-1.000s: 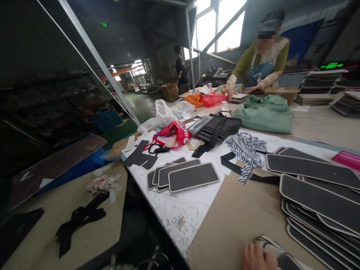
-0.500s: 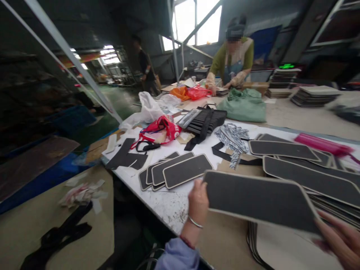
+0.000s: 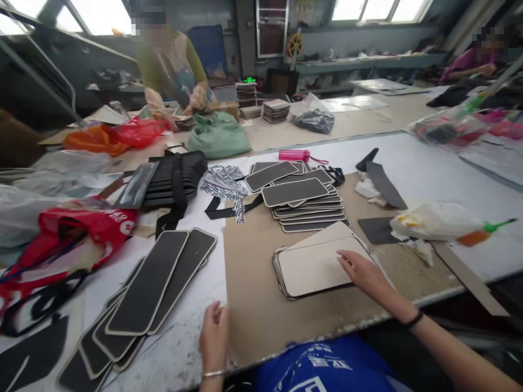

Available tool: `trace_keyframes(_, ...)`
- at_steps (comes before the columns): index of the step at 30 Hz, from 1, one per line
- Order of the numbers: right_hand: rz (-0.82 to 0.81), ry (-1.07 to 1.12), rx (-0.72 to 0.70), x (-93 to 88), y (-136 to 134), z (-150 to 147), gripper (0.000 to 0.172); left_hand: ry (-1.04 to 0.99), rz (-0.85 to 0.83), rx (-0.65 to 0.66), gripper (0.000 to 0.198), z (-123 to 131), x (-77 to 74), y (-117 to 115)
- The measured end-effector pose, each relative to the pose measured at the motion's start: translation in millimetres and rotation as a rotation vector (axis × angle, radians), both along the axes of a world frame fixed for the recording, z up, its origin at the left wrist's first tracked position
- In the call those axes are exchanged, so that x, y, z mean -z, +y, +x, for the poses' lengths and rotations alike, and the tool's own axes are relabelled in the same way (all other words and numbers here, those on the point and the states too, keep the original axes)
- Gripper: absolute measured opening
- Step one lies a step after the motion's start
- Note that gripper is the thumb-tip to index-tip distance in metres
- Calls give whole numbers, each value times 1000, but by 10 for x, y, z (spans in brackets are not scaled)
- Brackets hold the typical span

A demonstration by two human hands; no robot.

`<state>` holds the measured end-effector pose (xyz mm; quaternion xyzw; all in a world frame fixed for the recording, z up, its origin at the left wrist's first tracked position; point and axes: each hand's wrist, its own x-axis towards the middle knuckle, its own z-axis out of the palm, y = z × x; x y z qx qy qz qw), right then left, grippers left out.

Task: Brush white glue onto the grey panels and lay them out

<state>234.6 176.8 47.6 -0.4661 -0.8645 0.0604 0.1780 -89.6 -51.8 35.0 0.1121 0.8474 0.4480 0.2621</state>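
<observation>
My right hand lies flat, fingers spread, on a stack of beige-faced boards resting on a brown cardboard sheet. My left hand rests on the white table near the cardboard's left edge, fingers loosely curled, holding nothing. Left of it lies a fanned row of black boards with pale rims. A second stack of black boards sits beyond the beige stack.
A red bag, black strap bundle, patterned ribbon, pink case and green cloth lie about. A white bag and black scraps sit at right. Other people work at the far tables.
The black board I held half a second ago is out of my hands. My view has swung right. My right hand now rests on the beige stack, my left on the table.
</observation>
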Motion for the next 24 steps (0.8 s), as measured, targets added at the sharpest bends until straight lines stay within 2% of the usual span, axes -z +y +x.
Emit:
trace_keyframes(2,27,-89,125,84,202,359,35,-82,31,170,50,431,157,334)
trace_keyframes(4,22,-231,236,145,349,593,36,-92,59,288,52,771,266,624)
trace_keyframes(6,-13,-356,305,206,405,703,36,13,66,380,46,1003,336,829)
trace_keyframes(9,-61,-411,280,265,361,701,30,233,62,442,37,1167,395,969)
trace_keyframes(11,-59,-435,256,247,343,651,30,281,51,441,36,1191,413,992)
trace_keyframes(13,-50,-494,296,189,415,600,33,249,18,443,38,1186,418,999)
trace_keyframes(16,-95,-484,392,140,711,536,38,198,-68,424,45,1200,417,1031)
trace_keyframes(18,-174,-360,322,198,952,500,42,206,-105,371,51,1253,435,1072)
trace_keyframes(20,-248,-224,165,324,1140,482,49,235,-111,309,56,1335,482,1121)
trace_keyframes(22,-266,-134,48,470,1219,510,50,256,-105,245,58,1423,552,1168)
trace_keyframes(24,-244,-96,29,578,1171,601,47,267,-106,171,58,1499,618,1202)
